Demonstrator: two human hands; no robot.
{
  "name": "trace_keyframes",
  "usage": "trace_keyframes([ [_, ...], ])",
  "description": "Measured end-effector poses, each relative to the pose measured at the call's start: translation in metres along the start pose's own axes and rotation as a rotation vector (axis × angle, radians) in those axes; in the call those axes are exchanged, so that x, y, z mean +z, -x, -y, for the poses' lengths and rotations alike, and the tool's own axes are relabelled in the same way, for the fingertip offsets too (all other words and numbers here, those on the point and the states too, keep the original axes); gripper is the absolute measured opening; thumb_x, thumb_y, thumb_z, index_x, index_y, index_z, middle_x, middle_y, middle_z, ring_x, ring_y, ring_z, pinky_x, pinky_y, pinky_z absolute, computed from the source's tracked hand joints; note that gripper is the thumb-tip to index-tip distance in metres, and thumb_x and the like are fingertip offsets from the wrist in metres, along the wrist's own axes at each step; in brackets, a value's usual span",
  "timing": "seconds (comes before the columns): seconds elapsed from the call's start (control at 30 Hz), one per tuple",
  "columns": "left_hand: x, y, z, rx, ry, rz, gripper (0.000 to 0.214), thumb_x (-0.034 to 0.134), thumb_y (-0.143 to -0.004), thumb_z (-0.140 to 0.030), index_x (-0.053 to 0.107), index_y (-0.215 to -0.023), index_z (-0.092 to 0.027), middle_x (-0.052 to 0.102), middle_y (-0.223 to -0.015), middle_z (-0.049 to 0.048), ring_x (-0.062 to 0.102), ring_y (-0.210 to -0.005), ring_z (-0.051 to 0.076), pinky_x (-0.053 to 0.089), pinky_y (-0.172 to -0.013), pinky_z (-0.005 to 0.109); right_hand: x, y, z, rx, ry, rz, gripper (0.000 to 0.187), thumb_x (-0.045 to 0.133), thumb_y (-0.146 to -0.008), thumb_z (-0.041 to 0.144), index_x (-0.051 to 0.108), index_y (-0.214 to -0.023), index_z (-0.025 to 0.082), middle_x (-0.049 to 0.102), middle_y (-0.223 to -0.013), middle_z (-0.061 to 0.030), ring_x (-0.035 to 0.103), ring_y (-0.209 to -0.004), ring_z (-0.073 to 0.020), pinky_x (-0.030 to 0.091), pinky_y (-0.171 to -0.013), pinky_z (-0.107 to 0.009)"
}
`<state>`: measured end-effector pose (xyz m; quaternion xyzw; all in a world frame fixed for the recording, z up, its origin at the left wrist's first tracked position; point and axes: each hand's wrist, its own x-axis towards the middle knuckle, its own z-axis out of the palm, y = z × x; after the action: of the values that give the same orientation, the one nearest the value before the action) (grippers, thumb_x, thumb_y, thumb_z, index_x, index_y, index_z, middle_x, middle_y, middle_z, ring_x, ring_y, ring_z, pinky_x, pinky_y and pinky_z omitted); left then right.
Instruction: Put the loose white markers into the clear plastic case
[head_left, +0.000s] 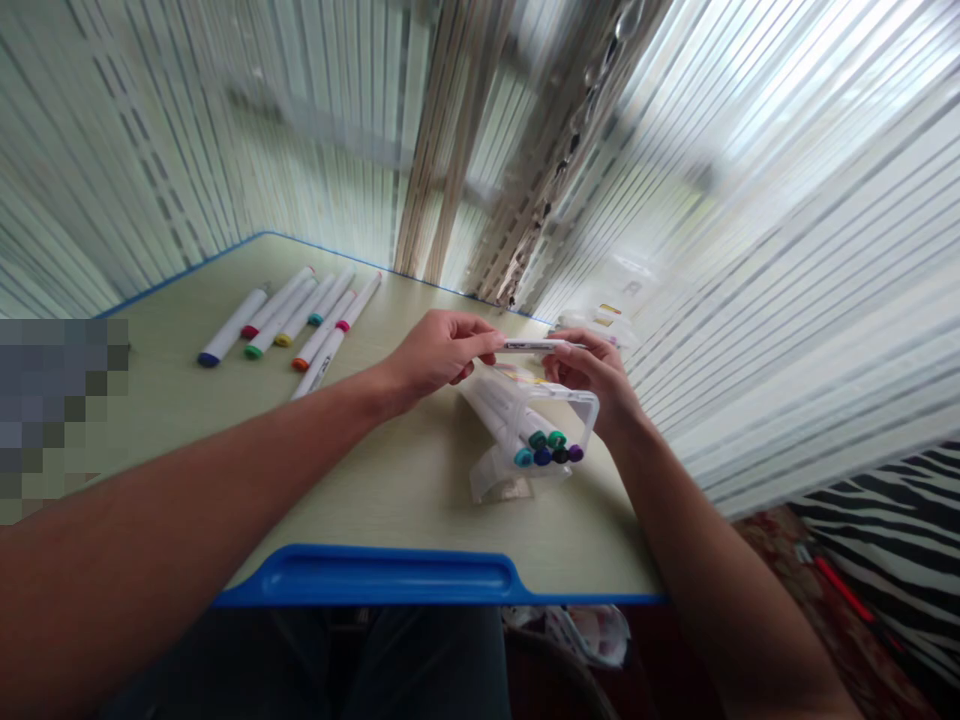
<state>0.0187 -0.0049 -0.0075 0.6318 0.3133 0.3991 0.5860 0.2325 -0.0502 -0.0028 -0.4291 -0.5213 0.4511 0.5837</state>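
A white marker (529, 346) lies level between my two hands, above a clear plastic case. My left hand (442, 350) pinches its left end with thumb and fingers. At the other end my right hand (592, 370) grips it, fingers curled. The clear case (517, 410) rests tilted on the table below, its open end facing me. Inside it several white markers show green, blue, black and purple ends (553, 448). To the left, several more white markers (289, 305) lie loose in a slanted group, with blue, red, green, yellow and orange ends.
The pale table (390, 480) has a blue rim and a blue pen groove (390, 576) at its front edge. A clear plastic lid or case part (600, 318) sits behind my right hand. String curtains (330, 130) hang along the back and right sides.
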Motion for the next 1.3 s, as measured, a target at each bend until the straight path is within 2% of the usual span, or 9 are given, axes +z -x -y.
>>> trace_keyframes([
  [0.93,-0.0001,0.0018,-0.0003,-0.003,-0.008,0.001,0.018,0.068,-0.085,-0.028,0.072,-0.085,-0.011,0.066,-0.073,0.0033,0.044,-0.047,0.005,0.032,-0.041,0.019,-0.0011,-0.0012,-0.0027,0.015,0.004,0.021,0.024,0.086,-0.065,0.033,0.072,-0.079,0.019,0.071,-0.064,0.001,0.056,-0.046,-0.0084,0.044,-0.046,-0.022],
  [1.3,0.0007,0.0024,0.0006,0.051,-0.005,-0.045,0.02,0.07,-0.085,-0.029,0.073,-0.083,-0.01,0.066,-0.071,0.0033,0.044,-0.045,0.005,0.03,-0.041,0.019,-0.0037,-0.0017,-0.0057,-0.007,0.032,0.02,0.024,0.086,-0.068,0.035,0.073,-0.081,0.02,0.071,-0.066,0.0014,0.056,-0.048,-0.008,0.045,-0.047,-0.022],
])
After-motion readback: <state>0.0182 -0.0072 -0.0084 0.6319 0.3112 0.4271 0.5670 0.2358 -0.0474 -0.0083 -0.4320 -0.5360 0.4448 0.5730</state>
